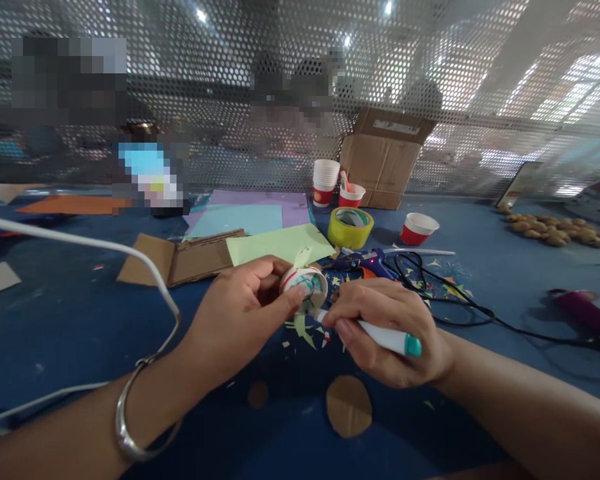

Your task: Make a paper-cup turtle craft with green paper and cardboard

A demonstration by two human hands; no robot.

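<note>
Near the middle, my left hand [250, 310] grips a small white paper cup piece [319, 283] with its thumb across the open face. Teal marks show inside the rim, and pale green paper strips [303, 257] stick out from it. My right hand [385, 320] is closed round a white marker [385, 337] with a teal end, its tip side at the lower edge of the cup piece. A round cardboard disc [349, 407] lies below my right hand.
Behind my hands are green paper [280, 245], folded cardboard [195, 257], yellow tape [350, 228], stacked cups [325, 181] and a cardboard box [383, 163]. A blue glue gun [370, 262] with a black cable [473, 308] lies right of centre. A white cable [105, 244] crosses the left side.
</note>
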